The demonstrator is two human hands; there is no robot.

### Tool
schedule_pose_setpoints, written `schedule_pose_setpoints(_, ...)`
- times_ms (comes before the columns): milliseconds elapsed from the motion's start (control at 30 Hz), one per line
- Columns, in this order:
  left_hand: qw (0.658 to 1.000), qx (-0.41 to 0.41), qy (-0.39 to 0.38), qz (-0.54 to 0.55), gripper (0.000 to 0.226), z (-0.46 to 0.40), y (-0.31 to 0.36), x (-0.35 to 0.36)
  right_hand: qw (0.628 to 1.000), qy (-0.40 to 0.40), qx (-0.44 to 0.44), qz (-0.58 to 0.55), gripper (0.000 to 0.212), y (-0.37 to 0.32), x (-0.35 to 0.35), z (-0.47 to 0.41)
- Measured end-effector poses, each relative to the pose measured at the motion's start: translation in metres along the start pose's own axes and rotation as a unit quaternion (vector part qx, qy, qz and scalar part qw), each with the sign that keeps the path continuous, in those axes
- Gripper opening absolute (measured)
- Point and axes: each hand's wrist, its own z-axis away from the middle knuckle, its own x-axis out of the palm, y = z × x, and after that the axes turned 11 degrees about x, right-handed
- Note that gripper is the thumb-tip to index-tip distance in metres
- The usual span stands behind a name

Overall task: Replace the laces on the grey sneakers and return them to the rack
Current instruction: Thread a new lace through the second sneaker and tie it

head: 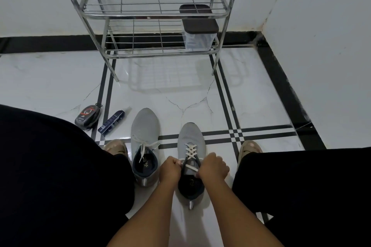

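A polish tin [87, 116] and a small bottle [111, 120] are left on the floor at far left. Beside them, the left sneaker [145, 142] is seen loosely tied with a white lace. The left hand [170, 169] and right hand [213, 167] are each curled on an end of the lace [190, 153] of the right sneaker [191, 146], laced nearly to the top. Tying is judged left, and the rack [152, 14] has yet to be refilled.

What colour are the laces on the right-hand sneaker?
White laces on the grey sneaker; head view.
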Motion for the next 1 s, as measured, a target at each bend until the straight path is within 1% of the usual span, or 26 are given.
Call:
schedule_pose_setpoints(67,1.000,-0.004,0.007,-0.007,0.011,-0.001,0.000,0.002,0.990,-0.135,0.039,0.015,0.042,0.013,0.005,-0.003)
schedule_pose_setpoints(100,1.000,-0.010,0.017,0.012,0.009,-0.002,0.000,0.003,0.982,-0.182,0.048,-0.005,0.041,0.018,0.011,-0.003)
schedule_pose_setpoints(133,0.998,-0.014,0.030,0.054,0.010,0.000,0.003,0.003,0.975,-0.212,0.059,-0.039,0.039,0.020,0.014,-0.002)
schedule_pose_setpoints(200,0.985,-0.029,0.071,0.156,0.018,-0.001,0.012,-0.003,0.963,-0.240,0.075,-0.094,0.030,0.022,0.022,-0.005)
schedule_pose_setpoints(233,0.972,-0.042,0.106,0.204,0.021,-0.005,0.020,-0.011,0.959,-0.248,0.080,-0.107,0.025,0.021,0.022,-0.007)
schedule_pose_setpoints(267,0.949,-0.056,0.155,0.269,0.021,-0.012,0.028,-0.023,0.956,-0.257,0.081,-0.117,0.021,0.020,0.020,-0.007)
schedule_pose_setpoints(333,0.887,-0.061,0.241,0.390,0.025,-0.027,0.042,-0.053,0.956,-0.262,0.079,-0.101,0.015,0.019,0.016,-0.006)
schedule_pose_setpoints(367,0.871,-0.050,0.261,0.412,0.027,-0.033,0.048,-0.066,0.959,-0.258,0.074,-0.091,0.015,0.019,0.015,-0.006)
schedule_pose_setpoints(400,0.878,-0.040,0.283,0.385,0.026,-0.034,0.054,-0.076,0.963,-0.247,0.064,-0.090,0.017,0.018,0.015,-0.006)
schedule_pose_setpoints(433,0.898,-0.027,0.298,0.322,0.023,-0.030,0.063,-0.083,0.967,-0.229,0.051,-0.101,0.021,0.017,0.015,-0.007)
schedule_pose_setpoints(467,0.924,0.002,0.290,0.249,0.024,-0.026,0.068,-0.084,0.970,-0.207,0.033,-0.121,0.027,0.014,0.010,-0.007)
schedule_pose_setpoints(500,0.949,0.041,0.263,0.167,0.029,-0.019,0.072,-0.081,0.972,-0.185,0.014,-0.146,0.029,0.011,0.005,-0.006)
schedule_pose_setpoints(533,0.972,0.071,0.210,0.074,0.033,-0.013,0.071,-0.075,0.971,-0.163,-0.005,-0.173,0.027,0.008,-0.001,-0.005)
schedule_pose_setpoints(567,0.986,0.094,0.138,-0.022,0.036,-0.008,0.066,-0.066,0.971,-0.145,-0.014,-0.191,0.021,0.005,-0.005,-0.006)
schedule_pose_setpoints(600,0.988,0.101,0.058,-0.100,0.036,-0.011,0.053,-0.053,0.971,-0.131,-0.014,-0.200,0.018,0.003,-0.007,-0.009)
schedule_pose_setpoints(633,0.984,0.089,-0.009,-0.156,0.035,-0.011,0.041,-0.042,0.972,-0.117,-0.013,-0.201,0.017,0.001,-0.007,-0.010)
schedule_pose_setpoints(667,0.979,0.068,-0.063,-0.183,0.035,-0.011,0.031,-0.031,0.975,-0.107,-0.013,-0.196,0.018,0.000,-0.007,-0.012)
schedule_pose_setpoints(700,0.975,0.053,-0.094,-0.193,0.034,-0.010,0.022,-0.023,0.976,-0.108,-0.014,-0.190,0.018,0.000,-0.005,-0.012)
schedule_pose_setpoints(733,0.978,0.037,-0.101,-0.180,0.033,-0.005,0.019,-0.018,0.977,-0.111,-0.016,-0.182,0.018,0.000,-0.003,-0.013)
schedule_pose_setpoints(800,0.990,-0.001,-0.092,-0.111,0.033,0.000,0.017,-0.013,0.980,-0.112,-0.018,-0.165,0.019,0.001,0.000,-0.012)
schedule_pose_setpoints(833,0.996,-0.028,-0.071,-0.049,0.034,-0.001,0.015,-0.013,0.981,-0.107,-0.013,-0.163,0.020,0.002,0.001,-0.012)
schedule_pose_setpoints(867,0.996,-0.071,-0.036,0.039,0.036,-0.004,0.011,-0.013,0.981,-0.099,-0.003,-0.164,0.021,0.003,0.002,-0.013)
schedule_pose_setpoints(900,0.982,-0.119,0.013,0.148,0.037,-0.006,0.009,-0.015,0.982,-0.094,0.005,-0.166,0.021,0.004,0.002,-0.015)
schedule_pose_setpoints(933,0.945,-0.165,0.052,0.279,0.038,-0.008,0.010,-0.017,0.982,-0.091,0.008,-0.168,0.021,0.005,0.003,-0.016)
schedule_pose_setpoints(967,0.877,-0.197,0.091,0.429,0.038,-0.008,0.013,-0.018,0.981,-0.093,0.008,-0.170,0.021,0.006,0.003,-0.018)
schedule_pose_setpoints(1000,0.788,-0.218,0.118,0.564,0.036,-0.010,0.015,-0.019,0.981,-0.097,0.007,-0.170,0.020,0.005,0.003,-0.018)
